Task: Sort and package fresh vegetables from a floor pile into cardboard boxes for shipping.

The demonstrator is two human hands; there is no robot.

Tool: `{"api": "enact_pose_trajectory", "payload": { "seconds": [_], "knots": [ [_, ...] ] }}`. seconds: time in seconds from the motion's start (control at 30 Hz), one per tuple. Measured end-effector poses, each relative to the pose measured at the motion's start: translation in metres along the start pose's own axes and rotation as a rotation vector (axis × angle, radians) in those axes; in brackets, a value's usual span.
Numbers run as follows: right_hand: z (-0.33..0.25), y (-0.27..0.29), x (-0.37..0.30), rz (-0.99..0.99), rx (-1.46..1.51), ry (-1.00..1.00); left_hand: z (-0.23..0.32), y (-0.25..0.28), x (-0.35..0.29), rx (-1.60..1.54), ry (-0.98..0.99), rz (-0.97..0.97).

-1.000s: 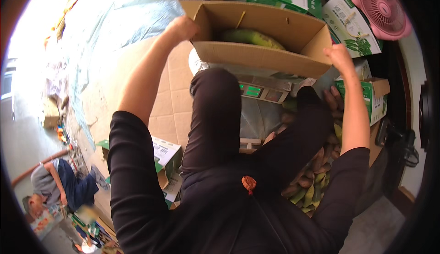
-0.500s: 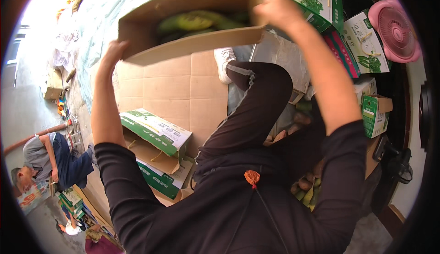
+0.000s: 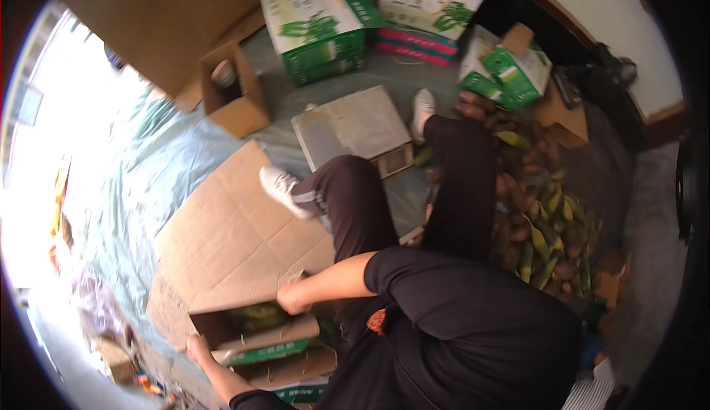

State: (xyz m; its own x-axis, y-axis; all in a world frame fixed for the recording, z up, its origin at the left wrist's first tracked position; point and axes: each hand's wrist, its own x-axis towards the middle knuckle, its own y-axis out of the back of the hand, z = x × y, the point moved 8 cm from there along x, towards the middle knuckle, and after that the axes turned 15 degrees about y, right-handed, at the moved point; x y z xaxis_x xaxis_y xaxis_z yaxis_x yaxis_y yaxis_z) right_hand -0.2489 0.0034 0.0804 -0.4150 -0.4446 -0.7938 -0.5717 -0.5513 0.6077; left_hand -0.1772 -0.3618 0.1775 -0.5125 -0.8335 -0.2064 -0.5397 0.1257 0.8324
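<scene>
My left hand (image 3: 198,349) grips the near left end of an open cardboard box (image 3: 270,352), brown inside with a green and white outer side. At the box's right end my right hand (image 3: 292,297) is closed on the rim, fingers partly hidden. Inside, long green vegetables (image 3: 262,315) lie in shadow; their exact kind is unclear. The box sits low at my left, beside a flattened cardboard sheet (image 3: 244,218). Just nearer to me is a second open green and white box (image 3: 292,373), partly covered by the first box and my body.
To my right spreads a heap of brown tubers and green-yellow pods (image 3: 547,240). A grey platform scale (image 3: 355,125) stands ahead, near my shoes. Beyond it are printed cartons (image 3: 314,29) and a small open brown box (image 3: 248,114). Blue sheeting (image 3: 140,188) covers the left floor.
The box of vegetables has come down from in front of me to my left, beside the other open box, with both hands still on it. My body and view have turned left.
</scene>
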Motion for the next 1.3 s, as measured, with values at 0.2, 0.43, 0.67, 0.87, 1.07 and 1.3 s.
{"api": "enact_pose_trajectory", "payload": {
  "seconds": [0.2,0.43,0.67,0.87,1.07,1.3],
  "knots": [
    [-0.011,0.120,-0.096,0.248,0.542,0.903,-0.079,-0.032,-0.058,-0.231,0.408,-0.106],
    [0.150,0.252,-0.172,0.844,0.447,0.831,-0.040,-0.013,-0.032,-1.005,0.162,-0.050],
    [0.424,0.228,-0.242,1.330,0.638,0.318,0.167,0.160,-0.121,-1.413,-0.281,-0.307],
    [0.615,0.052,-0.241,1.106,0.671,-0.340,0.321,0.340,-0.248,-1.218,-0.808,-0.193],
    [0.709,-0.120,-0.260,0.853,0.677,-0.746,0.439,0.408,-0.413,-0.669,-1.397,0.046],
    [0.792,-0.148,-0.257,0.837,0.604,-0.901,0.506,0.347,-0.422,-0.352,-1.504,0.031]
  ]
}}
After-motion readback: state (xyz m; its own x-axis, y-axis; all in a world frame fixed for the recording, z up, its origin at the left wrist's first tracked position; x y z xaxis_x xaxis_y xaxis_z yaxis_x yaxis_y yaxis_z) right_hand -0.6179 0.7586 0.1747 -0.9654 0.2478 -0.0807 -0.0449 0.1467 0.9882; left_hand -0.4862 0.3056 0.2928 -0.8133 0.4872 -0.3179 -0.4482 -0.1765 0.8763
